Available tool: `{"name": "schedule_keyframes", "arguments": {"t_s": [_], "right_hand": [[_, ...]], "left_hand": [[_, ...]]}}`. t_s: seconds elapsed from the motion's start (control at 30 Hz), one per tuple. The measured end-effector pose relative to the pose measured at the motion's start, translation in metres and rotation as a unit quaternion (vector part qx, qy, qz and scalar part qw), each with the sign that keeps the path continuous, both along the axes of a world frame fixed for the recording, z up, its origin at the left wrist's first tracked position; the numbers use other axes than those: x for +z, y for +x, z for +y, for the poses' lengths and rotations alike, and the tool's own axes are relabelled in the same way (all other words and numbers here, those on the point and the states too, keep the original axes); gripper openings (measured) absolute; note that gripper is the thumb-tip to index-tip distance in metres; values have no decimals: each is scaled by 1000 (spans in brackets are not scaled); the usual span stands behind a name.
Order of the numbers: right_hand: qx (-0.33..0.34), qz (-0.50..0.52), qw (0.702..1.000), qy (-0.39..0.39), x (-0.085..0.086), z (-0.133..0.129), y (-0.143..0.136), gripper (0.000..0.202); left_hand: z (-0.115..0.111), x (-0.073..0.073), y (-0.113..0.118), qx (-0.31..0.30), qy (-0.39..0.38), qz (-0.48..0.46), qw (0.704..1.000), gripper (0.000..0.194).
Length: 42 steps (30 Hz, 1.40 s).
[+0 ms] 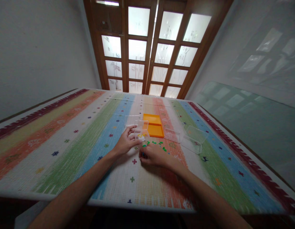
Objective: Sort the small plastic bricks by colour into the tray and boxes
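Head view: the work is shown partway along, on a cloth-covered tabletop (121,187). Yellow pieces (142,135) seem to be already contained in a clear box (143,125), set near the middle of the tabletop, well in from its left and right edges. Green pieces (164,149) are left loose on the cloth, scattered on the near-edge side of an open orange case (156,130); a few blue pieces (144,154) are also left uncontained, by the right hand (152,155).

The clear box is touched on its left side by the spread fingers of the left hand (125,140); whether it is firmly gripped cannot be told. The right fingers are curled together over the blue pieces, but whether any is pinched cannot be made out.

The 2 halves of the orange case, laid toward the far edge, appear unfilled. More clear containers (195,135) are placed toward the right edge, and no coloured pieces can be made out in them. By that layout, only the yellow portion is judged done, with the green and blue remaining.
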State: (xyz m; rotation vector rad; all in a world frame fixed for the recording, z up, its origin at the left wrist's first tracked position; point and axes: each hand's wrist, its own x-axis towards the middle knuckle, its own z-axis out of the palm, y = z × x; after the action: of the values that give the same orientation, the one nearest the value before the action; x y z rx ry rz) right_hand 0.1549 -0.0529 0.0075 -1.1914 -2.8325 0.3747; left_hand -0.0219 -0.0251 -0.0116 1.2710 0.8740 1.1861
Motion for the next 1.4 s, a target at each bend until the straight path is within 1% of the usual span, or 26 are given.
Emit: {"name": "schedule_keyframes", "arguments": {"t_s": [0.1, 0.2, 0.3, 0.37, 0.4, 0.47, 0.5, 0.57, 0.67, 0.9, 1.0, 1.17, 1.27, 1.4], "right_hand": [[0, 19, 1000, -6, -2, 1, 1, 14], [1, 58, 998, -24, 3, 2, 6, 11], [2, 123, 989, -77, 17, 5, 15, 6], [-10, 178, 977, -117, 28, 9, 23, 7], [-22, 205, 971, -124, 33, 13, 27, 10], [-50, 251, 961, -102, 40, 21, 33, 13], [-62, 257, 960, -93, 42, 26, 34, 15], [-80, 254, 961, -66, 44, 34, 35, 15], [-95, 221, 969, -51, 43, 43, 30, 13], [-121, 168, 975, -85, 48, 51, 16, 16], [-125, 162, 974, -101, 48, 54, 15, 18], [-116, 174, 972, -109, 44, 57, 19, 19], [-115, 174, 974, -83, 43, 57, 24, 24], [-125, 135, 982, -42, 49, 50, 29, 29]], "left_hand": [[1, -1, 1, 0, 2, -9, 1000, 72], [1, -1, 1, -4, -4, -16, 1000, 73], [0, 0, 0, -2, -7, -12, 1000, 74], [-1, 1, 0, 0, -7, -7, 1000, 73], [-1, 2, 0, 0, -7, -7, 1000, 72], [-3, 3, 0, -5, -6, -10, 1000, 70], [-4, 3, 1, -8, -4, -13, 1000, 69], [-5, 4, 2, -15, -3, -21, 1000, 68], [-6, 4, 3, -23, -7, -23, 999, 68], [-4, 2, 3, -25, -7, -12, 1000, 71], [-4, 1, 3, -27, -9, -13, 1000, 72], [-4, 1, 3, -24, 0, -19, 1000, 71], [-4, 1, 3, -20, 1, -21, 1000, 71], [-5, 2, 4, -22, -9, -23, 999, 72]]}}
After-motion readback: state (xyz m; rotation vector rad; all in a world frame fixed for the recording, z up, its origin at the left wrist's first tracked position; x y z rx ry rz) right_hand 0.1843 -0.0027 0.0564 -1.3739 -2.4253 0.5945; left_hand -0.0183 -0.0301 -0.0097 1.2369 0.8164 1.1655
